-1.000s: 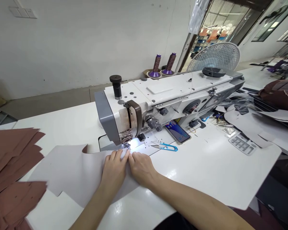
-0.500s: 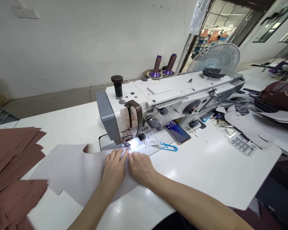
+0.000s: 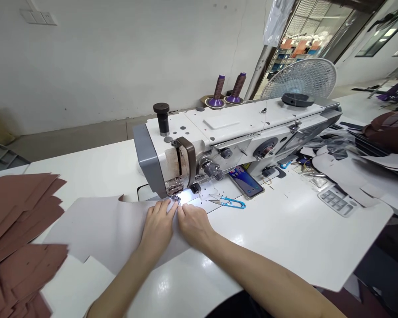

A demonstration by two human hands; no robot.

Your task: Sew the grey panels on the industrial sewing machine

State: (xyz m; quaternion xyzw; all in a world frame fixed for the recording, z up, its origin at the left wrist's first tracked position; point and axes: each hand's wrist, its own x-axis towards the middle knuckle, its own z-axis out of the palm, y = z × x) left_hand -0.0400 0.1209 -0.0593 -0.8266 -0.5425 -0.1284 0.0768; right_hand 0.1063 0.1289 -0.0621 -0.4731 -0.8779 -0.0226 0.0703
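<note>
A large piece of faux leather or similar sheet (image 3: 99,225), pale grey side up with brown at its curled edge, lies under the head of a white sewing machine (image 3: 172,168). My left hand (image 3: 158,223) rests on the piece just in front of the presser foot (image 3: 176,198), its fingers stretched out flat and pressing down. Close beside it on the right, my right hand (image 3: 195,224) is closed, thumb and finger pinching the piece's near-right edge. The fingertips of both hands almost meet by the lit needle area. The underside of the piece is hidden.
Blue thread snips (image 3: 232,203) and a phone (image 3: 247,182) lie right of the needle. Stacked brown pieces (image 3: 23,212) cover the table's left side. Two thread cones (image 3: 219,90) and a fan (image 3: 300,81) stand behind; a calculator (image 3: 336,201) and offcuts (image 3: 341,172) lie right.
The piece has moved slightly away from me, toward the presser foot. Both hands have moved forward with it, keeping much the same pose. The camera view has shifted a little.
</note>
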